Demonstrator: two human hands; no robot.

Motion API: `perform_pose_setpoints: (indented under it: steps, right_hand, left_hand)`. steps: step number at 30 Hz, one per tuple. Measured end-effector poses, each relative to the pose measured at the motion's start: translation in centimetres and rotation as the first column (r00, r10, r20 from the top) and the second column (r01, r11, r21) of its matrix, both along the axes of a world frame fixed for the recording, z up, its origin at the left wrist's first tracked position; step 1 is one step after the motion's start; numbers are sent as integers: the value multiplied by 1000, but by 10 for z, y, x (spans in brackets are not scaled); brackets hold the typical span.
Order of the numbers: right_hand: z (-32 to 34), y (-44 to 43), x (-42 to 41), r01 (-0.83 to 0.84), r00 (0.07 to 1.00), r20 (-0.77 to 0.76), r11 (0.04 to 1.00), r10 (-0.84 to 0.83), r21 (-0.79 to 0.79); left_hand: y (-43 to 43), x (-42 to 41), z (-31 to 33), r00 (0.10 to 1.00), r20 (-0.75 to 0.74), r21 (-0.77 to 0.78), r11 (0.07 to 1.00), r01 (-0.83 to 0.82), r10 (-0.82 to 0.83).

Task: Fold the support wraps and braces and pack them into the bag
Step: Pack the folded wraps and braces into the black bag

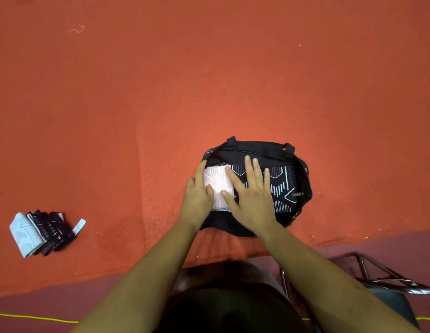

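A black bag (304, 179) lies open on the orange cloth, a little right of centre. Inside it, a folded white brace (218, 186) sits at the left and folded black braces with white patterns (282, 186) fill the rest. My left hand (199, 191) rests against the left side of the white brace, thumb on top of it. Flat across the packed braces lies my right hand (251, 191), fingers spread and straight. A pile of folded braces, white and black (41, 233), lies far to the left on the cloth.
The orange cloth (209, 80) covers a wide flat surface. Its near edge drops to a maroon floor (53, 301). A metal chair frame (387, 277) stands at the lower right. A yellow cord (33, 317) runs along the bottom left.
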State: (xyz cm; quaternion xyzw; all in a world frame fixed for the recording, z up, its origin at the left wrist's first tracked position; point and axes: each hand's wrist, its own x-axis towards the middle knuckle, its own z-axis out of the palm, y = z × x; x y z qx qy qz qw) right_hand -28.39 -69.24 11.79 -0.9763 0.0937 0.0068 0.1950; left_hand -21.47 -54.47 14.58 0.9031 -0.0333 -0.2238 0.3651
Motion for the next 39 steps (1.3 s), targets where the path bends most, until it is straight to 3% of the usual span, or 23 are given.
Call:
perform_pose_setpoints:
  steps: [2,4,8,12,22,26,29,33,39]
  right_hand:
    - [-5,5,0,7,999,-35,995,-11,-100]
    - [-8,7,2,13,999,-49,984,-21,-177]
    - [-10,11,3,-84,996,-13,971,83,-223]
    - [-21,17,-1,-128,991,-66,970,116,-207]
    - [-27,21,16,-93,990,-123,975,69,-202]
    - [-19,25,18,-74,993,-102,985,59,-154]
    - [-3,29,22,-50,997,-66,997,47,-57]
    - [35,37,39,22,995,96,989,-36,143]
    - [85,118,97,-57,991,132,948,16,313]
  left_hand:
    - [0,3,-2,994,-38,-72,992,-100,98]
    - [4,6,-5,981,-91,-42,984,-174,170]
    - [14,15,-7,998,10,154,986,-60,59]
    - [19,19,3,996,89,211,977,-36,18]
    - [33,25,22,993,118,141,990,-28,11]
    - [40,21,18,996,41,142,987,70,-77]
    - [47,18,18,1000,-3,31,999,30,-30]
    - [73,23,22,988,-82,-121,982,-142,133]
    - [170,45,28,916,-55,-201,894,-400,397]
